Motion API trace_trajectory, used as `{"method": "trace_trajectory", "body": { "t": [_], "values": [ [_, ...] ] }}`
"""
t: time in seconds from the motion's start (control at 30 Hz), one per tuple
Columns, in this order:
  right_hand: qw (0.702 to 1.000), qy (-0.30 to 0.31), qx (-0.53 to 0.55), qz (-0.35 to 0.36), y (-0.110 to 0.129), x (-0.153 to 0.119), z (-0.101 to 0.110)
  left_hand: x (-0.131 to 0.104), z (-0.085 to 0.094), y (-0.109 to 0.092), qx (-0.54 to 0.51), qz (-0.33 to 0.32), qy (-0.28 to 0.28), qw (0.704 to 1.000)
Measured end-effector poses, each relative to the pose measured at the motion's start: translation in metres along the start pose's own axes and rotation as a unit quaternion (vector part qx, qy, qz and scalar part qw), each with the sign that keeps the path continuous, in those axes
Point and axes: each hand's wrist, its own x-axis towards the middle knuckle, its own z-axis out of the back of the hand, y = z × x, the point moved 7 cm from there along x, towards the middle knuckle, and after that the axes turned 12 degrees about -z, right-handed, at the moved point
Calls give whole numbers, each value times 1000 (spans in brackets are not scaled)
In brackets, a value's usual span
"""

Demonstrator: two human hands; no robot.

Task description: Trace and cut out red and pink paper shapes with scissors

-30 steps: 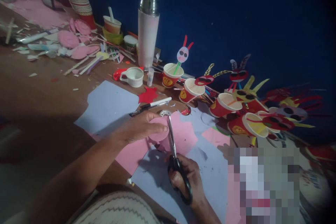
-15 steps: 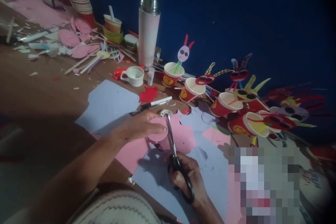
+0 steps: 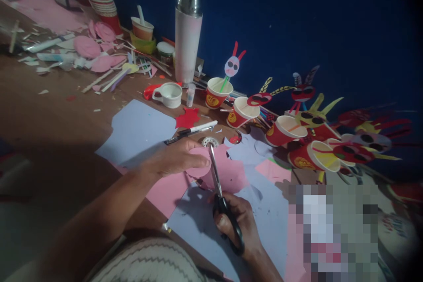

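My left hand [image 3: 180, 157] pinches a rounded piece of pink paper [image 3: 197, 168] between thumb and fingers. In my right hand [image 3: 243, 220] is a pair of scissors [image 3: 228, 216] with black handles, its blades pointing up and away from me. The blades lie along the right edge of the pink piece, close to my left thumb, and look nearly closed. Below them a larger pink paper sheet [image 3: 233, 175] lies over blue-grey paper [image 3: 205, 220]. Just beyond the blade tips is a white ring-shaped spool [image 3: 209, 142].
Pens [image 3: 193, 131] and a red paper scrap [image 3: 187, 117] lie ahead. Behind stand a white cup [image 3: 171, 95], a tall flask [image 3: 188, 35] and red paper cups [image 3: 243, 112] with paper faces. Pink cut-outs and sticks [image 3: 102, 64] are heaped left, near stacked cups [image 3: 99, 0].
The scissor blades seem slightly closer together along the pink paper's edge. Both hands keep almost the same place; the view has shifted a little.
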Motion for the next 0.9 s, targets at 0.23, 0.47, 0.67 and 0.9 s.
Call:
{"method": "trace_trajectory", "body": {
  "t": [0.23, 0.47, 0.67, 0.9],
  "values": [
    [1000, -16, -11, 5, 1, 0, 1, -1, 0, -5, 3, -4, -23, 1000],
    [999, -30, -26, 10, 3, 0, 2, 2, 2, -5, -4, -8, -50, 999],
    [1000, 0, -9, 10, 0, -1, 1, 3, 7, -1, 23, -20, -71, 997],
    [1000, 6, -13, 16, 2, -2, 1, 0, 10, -5, 69, -8, -95, 993]
  ]
}}
